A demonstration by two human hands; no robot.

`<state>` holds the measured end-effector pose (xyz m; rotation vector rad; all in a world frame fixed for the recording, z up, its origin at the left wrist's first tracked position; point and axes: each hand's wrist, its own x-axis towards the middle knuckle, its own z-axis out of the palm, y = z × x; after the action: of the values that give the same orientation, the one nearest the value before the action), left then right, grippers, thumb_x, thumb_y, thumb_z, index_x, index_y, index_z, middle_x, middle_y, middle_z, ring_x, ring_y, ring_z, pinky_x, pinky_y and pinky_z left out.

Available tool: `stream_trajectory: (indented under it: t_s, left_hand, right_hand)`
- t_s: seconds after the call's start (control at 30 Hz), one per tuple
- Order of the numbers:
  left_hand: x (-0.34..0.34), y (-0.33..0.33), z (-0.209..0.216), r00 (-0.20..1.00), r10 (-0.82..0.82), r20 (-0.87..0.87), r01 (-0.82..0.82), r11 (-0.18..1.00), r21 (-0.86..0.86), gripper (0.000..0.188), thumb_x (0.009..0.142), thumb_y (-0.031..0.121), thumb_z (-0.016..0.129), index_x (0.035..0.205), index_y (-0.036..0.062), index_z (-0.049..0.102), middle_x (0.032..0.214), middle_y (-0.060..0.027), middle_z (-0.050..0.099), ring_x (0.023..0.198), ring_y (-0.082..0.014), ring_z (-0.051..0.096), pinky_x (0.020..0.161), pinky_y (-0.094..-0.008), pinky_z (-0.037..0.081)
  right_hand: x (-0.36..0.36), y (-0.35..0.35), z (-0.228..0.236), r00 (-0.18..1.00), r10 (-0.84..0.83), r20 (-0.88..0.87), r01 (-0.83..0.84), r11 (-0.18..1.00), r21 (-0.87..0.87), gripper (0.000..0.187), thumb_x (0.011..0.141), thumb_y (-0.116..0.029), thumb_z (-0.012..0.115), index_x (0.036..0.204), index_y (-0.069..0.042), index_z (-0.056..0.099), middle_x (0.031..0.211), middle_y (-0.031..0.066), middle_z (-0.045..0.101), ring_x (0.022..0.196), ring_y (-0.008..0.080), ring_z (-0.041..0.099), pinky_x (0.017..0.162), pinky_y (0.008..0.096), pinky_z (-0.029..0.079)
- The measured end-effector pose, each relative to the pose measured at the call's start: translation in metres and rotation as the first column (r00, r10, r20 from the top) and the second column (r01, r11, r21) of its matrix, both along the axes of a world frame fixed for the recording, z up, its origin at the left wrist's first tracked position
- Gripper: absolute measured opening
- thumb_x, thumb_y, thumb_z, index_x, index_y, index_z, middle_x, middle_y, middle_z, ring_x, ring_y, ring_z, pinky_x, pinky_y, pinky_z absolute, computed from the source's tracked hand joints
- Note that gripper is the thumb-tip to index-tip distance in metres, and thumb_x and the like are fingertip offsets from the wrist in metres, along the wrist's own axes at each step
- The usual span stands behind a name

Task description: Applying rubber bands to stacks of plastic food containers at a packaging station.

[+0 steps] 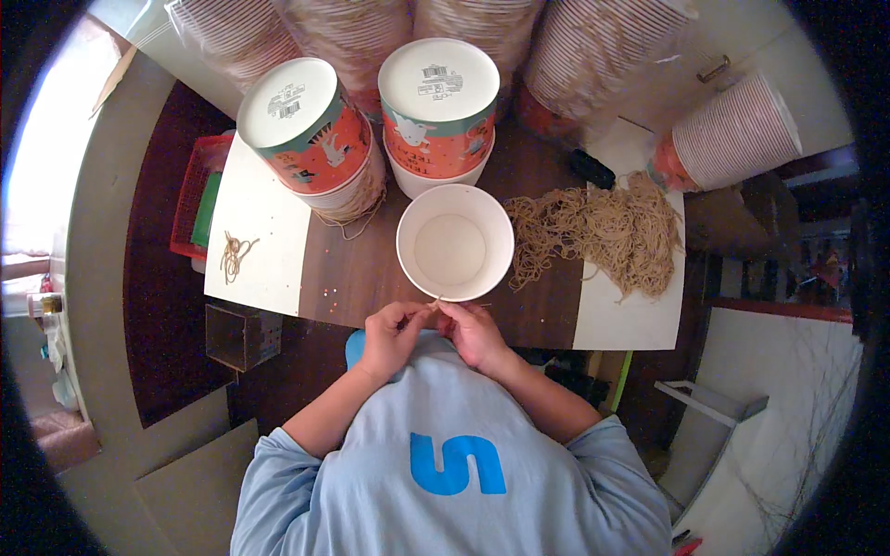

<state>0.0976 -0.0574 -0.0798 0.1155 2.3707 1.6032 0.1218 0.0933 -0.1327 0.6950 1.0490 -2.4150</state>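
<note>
Over on the far left, a bright window (65,139) lights the room, and a red plastic basket (188,208) sits beside the table. A white board (264,218) covers the left end of the tabletop, with a small tangle of tan string (235,255) on it; a brown box (243,335) sits below. Next comes the bare wood-grain tabletop (338,287), carrying two inverted stacks of paper tubs (336,153) printed orange and green, with wrapped stacks of white tubs (352,37) behind. The left hand (389,335) is at the near edge, its fingertips pinching a thin tan cord (486,305). An open white tub (450,246) stands upright just beyond both hands. The right hand (473,335) pinches too, fingertips meeting the left's. Further right, a big heap of tan cord (630,232) spreads onto a second white board (626,320), with a tilted tub stack (737,134) beyond it.
</note>
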Motion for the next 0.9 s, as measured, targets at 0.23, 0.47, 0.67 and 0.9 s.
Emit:
stream_trajectory:
  t_s: [0.23,0.47,0.67,0.9]
  left_hand:
    - [-0.002,-0.001,-0.018,0.99,0.094,0.107,-0.113,0.977,0.182,0.013,0.087,0.01,0.059,0.09,-0.0016,0.063,0.077,-0.0034,0.065,0.068,-0.007,0.056,0.062,-0.022,0.046]
    - [-0.005,-0.006,-0.004,0.834,-0.112,0.54,-0.183,0.867,0.463,0.014,0.089,0.017,0.057,0.091,0.0042,0.062,0.078,0.0004,0.063,0.058,-0.0012,0.043,0.052,-0.0164,0.035]
    - [-0.007,-0.006,0.013,0.809,-0.074,0.583,-0.177,0.916,0.361,0.019,0.09,0.021,0.057,0.093,0.0029,0.062,0.076,0.0011,0.062,0.059,-0.0027,0.044,0.053,-0.0171,0.036]
    - [0.01,-0.027,0.013,0.88,-0.097,0.465,0.027,0.987,0.156,0.021,0.09,0.022,0.057,0.094,0.0019,0.064,0.071,0.0018,0.058,0.061,-0.0033,0.046,0.053,-0.0192,0.038]
  right_hand:
    - [-0.002,0.0,0.013,0.952,0.162,-0.261,0.112,0.609,0.785,0.022,0.086,-0.018,0.056,0.099,0.0,0.058,0.084,0.0122,0.061,0.075,0.0242,0.057,0.067,0.0369,0.045]
    - [-0.003,-0.001,0.01,0.942,0.216,-0.256,0.17,0.349,0.922,0.019,0.086,-0.012,0.053,0.1,0.001,0.053,0.097,0.0202,0.057,0.085,0.0365,0.057,0.073,0.0417,0.045]
    - [-0.001,0.004,0.002,0.967,0.096,-0.237,0.151,0.531,0.834,0.017,0.085,-0.016,0.057,0.09,0.0,0.056,0.083,0.015,0.058,0.07,0.0307,0.057,0.065,0.0384,0.046]
    - [-0.001,0.011,0.056,0.79,0.414,-0.453,0.341,0.317,0.885,0.015,0.078,-0.012,0.062,0.091,-0.006,0.058,0.084,0.0086,0.056,0.073,0.0259,0.056,0.067,0.0367,0.044]
